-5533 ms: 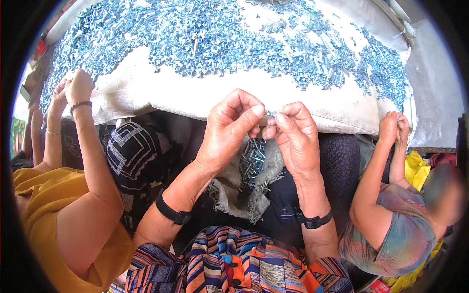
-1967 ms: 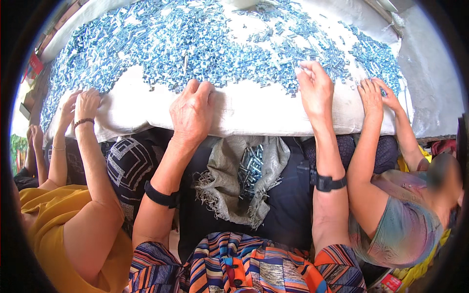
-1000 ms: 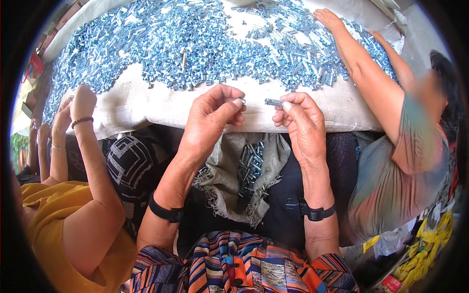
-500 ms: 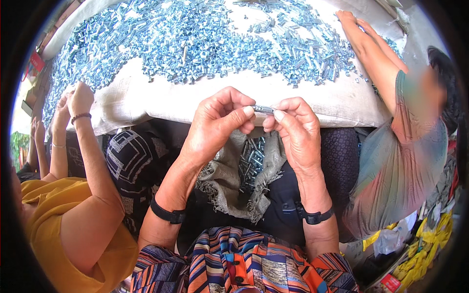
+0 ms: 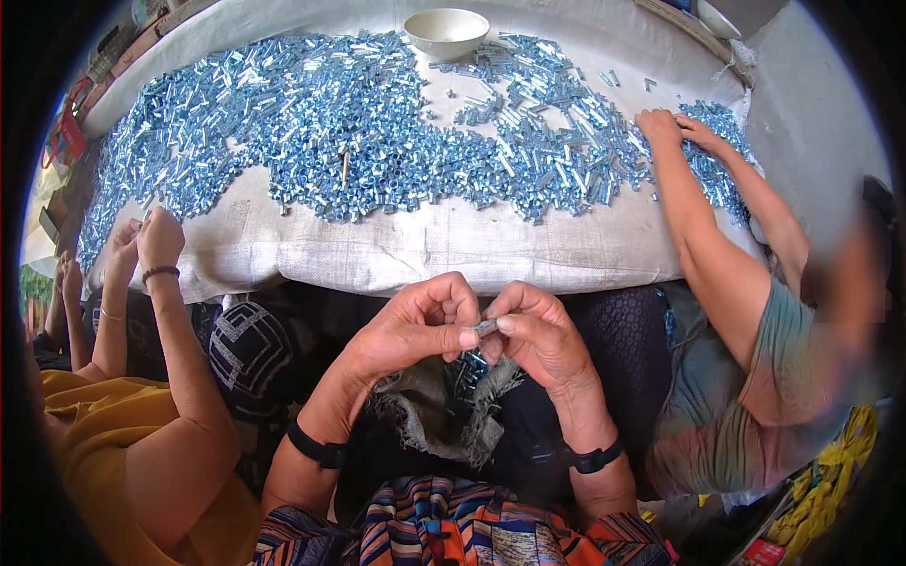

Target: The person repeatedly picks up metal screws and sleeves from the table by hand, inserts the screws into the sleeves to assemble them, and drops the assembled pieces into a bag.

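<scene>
Over my lap, my left hand (image 5: 415, 325) and my right hand (image 5: 543, 335) meet, each pinching an end of one small silvery metal tube (image 5: 486, 327) between thumb and fingers. The fingers cover much of it, so I cannot tell whether it is one piece or two joined. Just below them, a frayed grey-brown sack cloth (image 5: 415, 415) lies on my lap, with several metal tubes (image 5: 464, 370) gathered in its fold. Beyond my hands spreads a large heap of shiny bluish metal tubes and short rings (image 5: 368, 165) on the white-covered table.
The table's white woven cover (image 5: 377, 250) hangs over its near edge. A white bowl (image 5: 446, 34) stands behind the heap. On the left a person in mustard yellow (image 5: 132, 443) has both hands raised near the table edge. At right, another person's hands (image 5: 675, 130) reach into the pieces.
My view has tilted up, so the bowl now shows whole. My hands are closer together on the metal tube. The right-hand person's hands are now among the pieces nearer the table's right end.
</scene>
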{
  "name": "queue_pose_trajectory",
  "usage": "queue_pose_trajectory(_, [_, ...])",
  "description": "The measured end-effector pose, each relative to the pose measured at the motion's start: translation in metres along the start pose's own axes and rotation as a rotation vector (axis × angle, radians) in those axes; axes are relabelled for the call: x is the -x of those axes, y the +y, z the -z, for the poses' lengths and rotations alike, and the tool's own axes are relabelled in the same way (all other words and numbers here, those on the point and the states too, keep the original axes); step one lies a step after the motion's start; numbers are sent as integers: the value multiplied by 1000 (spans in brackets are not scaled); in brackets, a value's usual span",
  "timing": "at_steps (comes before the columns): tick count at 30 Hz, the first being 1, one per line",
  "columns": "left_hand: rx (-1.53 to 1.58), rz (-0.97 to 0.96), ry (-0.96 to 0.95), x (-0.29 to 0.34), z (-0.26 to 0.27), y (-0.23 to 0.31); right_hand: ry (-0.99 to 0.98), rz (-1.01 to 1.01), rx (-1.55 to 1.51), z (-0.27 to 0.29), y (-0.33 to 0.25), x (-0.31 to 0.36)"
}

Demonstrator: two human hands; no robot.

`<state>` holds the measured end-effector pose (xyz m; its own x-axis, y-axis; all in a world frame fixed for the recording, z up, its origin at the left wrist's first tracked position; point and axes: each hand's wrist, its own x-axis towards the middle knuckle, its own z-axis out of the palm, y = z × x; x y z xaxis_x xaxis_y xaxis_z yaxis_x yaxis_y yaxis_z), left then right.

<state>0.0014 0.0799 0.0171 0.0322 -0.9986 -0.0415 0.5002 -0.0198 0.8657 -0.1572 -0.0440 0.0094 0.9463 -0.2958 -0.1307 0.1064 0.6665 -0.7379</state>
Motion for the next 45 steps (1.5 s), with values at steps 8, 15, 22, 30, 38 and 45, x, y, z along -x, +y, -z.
queue_pose_trajectory(8, [-593,-159,375,-14,26,14,109,31,501,9,-17,10])
queue_pose_trajectory(15, [-1089,-373,638,-49,63,7,275,289,818,9,-68,-62])
queue_pose_trajectory(22, [-1286,-380,632,-58,58,6,497,377,1347,74,-173,-219])
queue_pose_trajectory(30, [-1299,-270,577,-55,60,11,711,126,2043,140,-221,-358])
queue_pose_trajectory(38, [-1222,-267,553,-63,62,10,498,-44,2045,216,-272,-433])
queue_pose_trajectory(45, [-1295,-242,624,-68,58,7,291,12,2173,201,-240,-386])
